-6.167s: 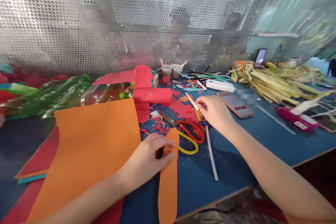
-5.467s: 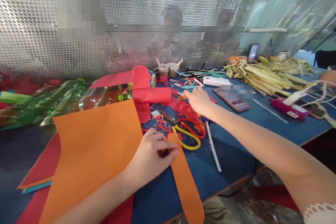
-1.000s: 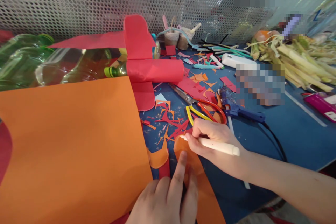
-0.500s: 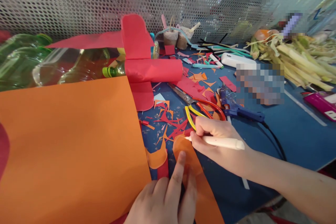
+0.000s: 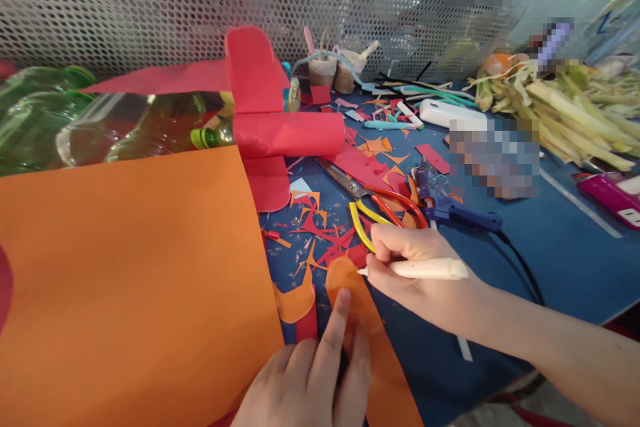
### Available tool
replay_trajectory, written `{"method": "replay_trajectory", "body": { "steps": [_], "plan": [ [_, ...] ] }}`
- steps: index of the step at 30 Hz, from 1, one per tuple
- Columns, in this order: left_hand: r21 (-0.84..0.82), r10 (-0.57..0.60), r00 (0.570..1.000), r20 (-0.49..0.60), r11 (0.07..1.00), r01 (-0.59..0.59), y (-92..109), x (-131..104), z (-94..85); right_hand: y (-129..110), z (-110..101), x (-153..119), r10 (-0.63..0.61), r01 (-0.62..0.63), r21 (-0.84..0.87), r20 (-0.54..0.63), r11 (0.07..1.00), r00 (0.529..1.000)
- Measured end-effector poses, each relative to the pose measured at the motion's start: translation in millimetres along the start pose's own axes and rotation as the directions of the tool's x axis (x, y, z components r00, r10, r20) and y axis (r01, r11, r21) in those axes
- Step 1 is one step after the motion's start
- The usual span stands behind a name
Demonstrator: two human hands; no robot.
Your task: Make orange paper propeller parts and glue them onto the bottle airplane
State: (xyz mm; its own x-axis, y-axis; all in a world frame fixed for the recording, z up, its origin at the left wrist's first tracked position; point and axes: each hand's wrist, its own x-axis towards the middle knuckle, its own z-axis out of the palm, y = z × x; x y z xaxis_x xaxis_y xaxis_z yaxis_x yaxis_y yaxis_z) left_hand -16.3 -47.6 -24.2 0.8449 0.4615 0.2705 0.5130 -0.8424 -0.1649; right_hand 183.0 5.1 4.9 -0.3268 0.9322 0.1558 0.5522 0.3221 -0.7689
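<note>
My right hand (image 5: 415, 260) grips a white marker (image 5: 430, 269), its tip at the right edge of an orange paper strip (image 5: 380, 353) near the rounded top. A pale curved line shows on that top end. With fingers stretched out, my left hand (image 5: 310, 373) presses on the strip, the index fingertip just below the line. Beside the strip lies an orange cut-off (image 5: 295, 303) with a curved edge. Scissors (image 5: 360, 193) with red and yellow handles rest just beyond my right hand. A large orange sheet (image 5: 135, 280) covers the left side.
A red paper shape wrapped round a bottle (image 5: 290, 133) lies beyond the sheet, near green plastic bottles (image 5: 35, 120). A blue glue gun (image 5: 460, 210), paper scraps (image 5: 320, 230), two small pots (image 5: 323, 70) and dried husks (image 5: 575, 107) are on the blue table (image 5: 565, 267).
The marker tip has moved slightly down along the strip's right edge. My left hand stays pressed on the strip. The whole view has shifted a little.
</note>
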Motion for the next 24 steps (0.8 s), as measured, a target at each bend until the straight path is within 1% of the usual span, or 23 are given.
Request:
{"method": "replay_trajectory", "body": {
  "steps": [5, 7, 10, 12, 15, 17, 21, 24],
  "plan": [
    [-0.025, -0.012, 0.999, -0.033, 1.0, 0.011, 1, -5, 4.9, -1, -1, 1, 0.024, -0.024, 0.037, 0.009, 0.999, 1.0],
    [-0.045, -0.021, 0.999, -0.029, 0.999, 0.019, 1, -7, 5.0, -2, -3, 2, 0.03, -0.022, 0.111, -0.066, 0.994, 0.997],
    [-0.068, -0.044, 0.999, -0.002, 0.997, 0.044, -1, -9, 2.1, -2, -8, 5, 0.079, -0.019, 0.262, -0.219, 0.965, 0.973],
    [-0.078, -0.04, 0.999, 0.033, 0.996, 0.042, -3, -8, -1.7, -2, -12, 8, 0.114, -0.018, 0.345, -0.258, 0.938, 0.959],
    [-0.104, -0.025, 0.998, 0.06, 0.994, 0.032, -5, -6, -7.5, 1, -14, 10, 0.119, 0.009, 0.411, -0.286, 0.912, 0.951],
    [-0.123, -0.037, 0.998, 0.048, 0.991, 0.042, -5, -5, -9.4, 3, -14, 11, 0.107, 0.031, 0.427, -0.295, 0.904, 0.95],
    [-0.146, -0.057, 0.998, 0.03, 0.987, 0.061, -5, -1, -9.7, 5, -14, 12, 0.071, 0.066, 0.431, -0.293, 0.9, 0.953],
    [-0.144, -0.055, 0.998, 0.015, 0.988, 0.057, -10, 3, -11.4, 4, -15, 13, 0.05, 0.069, 0.401, -0.281, 0.914, 0.958]
  ]
}}
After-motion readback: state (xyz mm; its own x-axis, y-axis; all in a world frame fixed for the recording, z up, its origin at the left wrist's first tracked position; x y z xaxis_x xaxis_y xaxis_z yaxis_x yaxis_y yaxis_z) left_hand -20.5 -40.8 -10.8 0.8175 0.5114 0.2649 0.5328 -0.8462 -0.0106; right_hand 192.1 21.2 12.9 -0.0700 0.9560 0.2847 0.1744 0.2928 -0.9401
